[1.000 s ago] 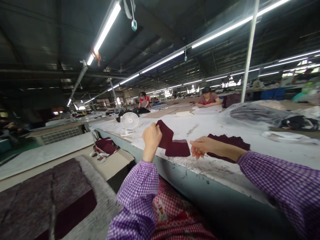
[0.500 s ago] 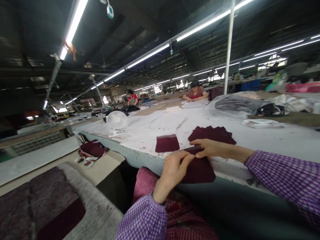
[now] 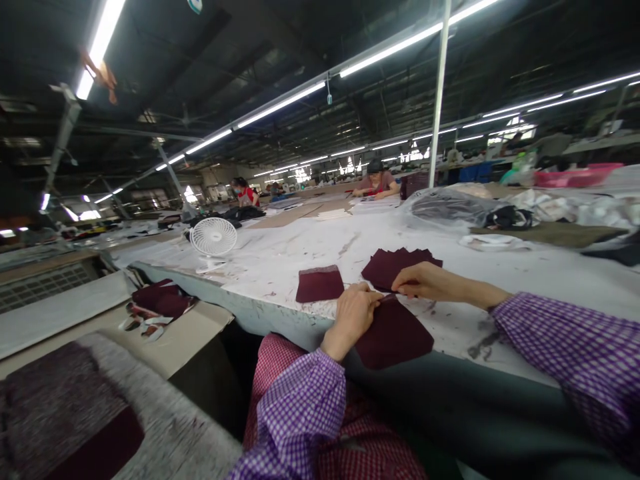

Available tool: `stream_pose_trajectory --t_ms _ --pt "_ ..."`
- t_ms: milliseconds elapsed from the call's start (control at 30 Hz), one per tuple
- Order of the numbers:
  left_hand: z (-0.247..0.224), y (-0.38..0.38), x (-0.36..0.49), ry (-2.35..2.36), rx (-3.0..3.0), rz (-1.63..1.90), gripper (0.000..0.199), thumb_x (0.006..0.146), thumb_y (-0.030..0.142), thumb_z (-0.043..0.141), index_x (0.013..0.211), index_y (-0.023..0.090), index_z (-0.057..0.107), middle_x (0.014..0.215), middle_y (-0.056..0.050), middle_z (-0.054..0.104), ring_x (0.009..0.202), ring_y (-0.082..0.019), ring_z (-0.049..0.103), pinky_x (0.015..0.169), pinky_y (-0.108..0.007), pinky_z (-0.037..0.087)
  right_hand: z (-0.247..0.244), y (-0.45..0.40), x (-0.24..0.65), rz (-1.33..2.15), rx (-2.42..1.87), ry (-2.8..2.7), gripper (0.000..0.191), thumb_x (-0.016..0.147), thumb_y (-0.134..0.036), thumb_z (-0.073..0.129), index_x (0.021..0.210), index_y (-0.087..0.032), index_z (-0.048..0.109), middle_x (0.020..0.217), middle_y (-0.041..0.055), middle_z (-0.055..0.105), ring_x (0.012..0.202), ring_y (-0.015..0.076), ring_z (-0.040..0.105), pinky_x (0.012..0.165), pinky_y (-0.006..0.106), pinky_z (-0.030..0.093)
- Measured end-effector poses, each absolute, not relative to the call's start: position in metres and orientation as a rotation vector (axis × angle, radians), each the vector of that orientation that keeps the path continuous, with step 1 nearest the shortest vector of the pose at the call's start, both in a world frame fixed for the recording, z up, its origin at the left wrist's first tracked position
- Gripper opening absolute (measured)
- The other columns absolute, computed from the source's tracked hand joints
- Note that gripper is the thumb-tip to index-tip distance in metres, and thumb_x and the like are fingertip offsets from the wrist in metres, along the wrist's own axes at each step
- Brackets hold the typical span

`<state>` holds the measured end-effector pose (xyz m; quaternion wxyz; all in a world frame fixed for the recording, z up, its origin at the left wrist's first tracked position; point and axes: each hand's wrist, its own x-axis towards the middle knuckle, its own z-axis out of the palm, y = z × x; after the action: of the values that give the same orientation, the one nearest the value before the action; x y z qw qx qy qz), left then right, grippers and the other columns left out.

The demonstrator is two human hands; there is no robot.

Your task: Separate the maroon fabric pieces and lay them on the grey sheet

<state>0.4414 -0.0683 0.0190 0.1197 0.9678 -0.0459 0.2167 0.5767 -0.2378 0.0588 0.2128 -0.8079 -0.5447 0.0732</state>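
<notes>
A maroon fabric piece (image 3: 395, 337) hangs partly over the front edge of the white-covered table. My left hand (image 3: 354, 317) is closed at its upper left edge, thumb and fingertips pressed together on the cloth. At the right end of that same upper edge, my right hand (image 3: 425, 280) pinches with curled fingers; the fingertips are partly hidden. Just behind the right hand lies a fanned stack of maroon pieces (image 3: 395, 263). To the left of it, a separate maroon piece (image 3: 320, 285) with a greyish top band lies flat.
A small white fan (image 3: 213, 239) stands on the table (image 3: 280, 260) at the left. Maroon cloth scraps (image 3: 163, 298) lie on cardboard beside a grey board (image 3: 175, 413) with larger maroon pieces. Clear plastic (image 3: 445, 207) lies at the right. Two people work farther back.
My right hand has shifted its grip along the upper edge, its fingers now more curled. The hanging piece has turned and its lower edge looks more pointed. The camera view has swung right.
</notes>
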Motion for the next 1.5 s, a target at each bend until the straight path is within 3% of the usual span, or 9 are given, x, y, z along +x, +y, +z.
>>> stream_pose_trajectory --t_ms 167,567,767,933,1067,1200,1367,1500 --pt "0.016 -0.065 0.444 -0.152 2.811 0.624 0.027 0.088 0.021 0.050 0.107 0.027 0.068 0.089 -0.002 0.060 0.090 -0.016 0.055 0.080 -0.026 0.044 0.059 -0.236 0.574 -0.038 -2.157 -1.830 0.027 0.082 -0.023 0.042 0.086 -0.014 0.068 0.083 0.0071 0.067 0.072 0.0162 0.060 0.067 0.026 0.042" --pt "0.016 -0.065 0.444 -0.174 2.806 0.647 0.028 0.090 0.022 0.047 0.106 0.026 0.069 0.090 -0.003 0.060 0.087 -0.017 0.055 0.076 -0.027 0.044 0.058 -0.232 0.566 -0.223 -2.205 -1.970 0.015 0.080 -0.013 0.044 0.073 -0.016 0.057 0.075 0.0034 0.060 0.064 0.0125 0.052 0.060 0.024 0.037" --pt "0.014 -0.064 0.446 -0.196 2.756 0.630 0.028 0.090 0.021 0.046 0.106 0.026 0.069 0.090 -0.003 0.061 0.088 -0.016 0.055 0.078 -0.026 0.043 0.051 -0.232 0.560 -0.679 -2.238 -2.280 0.018 0.087 -0.010 0.043 0.078 -0.014 0.058 0.076 0.0055 0.057 0.068 0.0153 0.052 0.059 0.027 0.037" --pt "0.017 -0.065 0.445 -0.198 2.823 0.623 0.029 0.090 0.021 0.045 0.101 0.029 0.071 0.090 -0.002 0.059 0.083 -0.017 0.053 0.076 -0.027 0.043 0.043 -0.236 0.566 -0.886 -2.189 -2.442 0.022 0.085 -0.006 0.045 0.097 -0.013 0.062 0.092 0.0092 0.061 0.081 0.0188 0.056 0.066 0.030 0.043" --pt "0.020 -0.067 0.442 -0.187 2.871 0.617 0.031 0.090 0.021 0.043 0.101 0.029 0.071 0.089 -0.003 0.058 0.083 -0.017 0.052 0.075 -0.028 0.043 0.049 -0.242 0.568 -0.807 -2.325 -2.260 0.026 0.082 -0.003 0.044 0.093 -0.015 0.065 0.088 0.0089 0.062 0.081 0.0200 0.059 0.072 0.033 0.045" --pt "0.019 -0.069 0.443 -0.183 2.889 0.635 0.030 0.090 0.020 0.044 0.099 0.028 0.071 0.090 -0.003 0.059 0.083 -0.017 0.053 0.075 -0.027 0.043 0.055 -0.239 0.552 -0.547 -2.268 -2.016 0.036 0.083 -0.003 0.038 0.107 -0.016 0.062 0.103 0.0100 0.063 0.090 0.0180 0.061 0.076 0.028 0.047" --pt "0.022 -0.062 0.442 -0.208 2.864 0.616 0.027 0.089 0.022 0.048 0.100 0.029 0.071 0.091 -0.002 0.061 0.086 -0.017 0.055 0.075 -0.026 0.044 0.048 -0.233 0.536 -0.324 -2.251 -1.962 0.032 0.086 -0.009 0.036 0.102 -0.015 0.063 0.097 0.0100 0.064 0.085 0.0180 0.062 0.076 0.028 0.047" --pt "0.024 -0.042 0.430 -0.187 2.758 0.579 0.021 0.085 0.021 0.056 0.095 0.027 0.073 0.088 -0.001 0.064 0.085 -0.015 0.057 0.075 -0.024 0.044 0.046 -0.233 0.540 -0.254 -2.214 -1.948 0.034 0.084 -0.008 0.038 0.103 -0.015 0.065 0.103 0.0093 0.064 0.090 0.0179 0.062 0.079 0.027 0.047"
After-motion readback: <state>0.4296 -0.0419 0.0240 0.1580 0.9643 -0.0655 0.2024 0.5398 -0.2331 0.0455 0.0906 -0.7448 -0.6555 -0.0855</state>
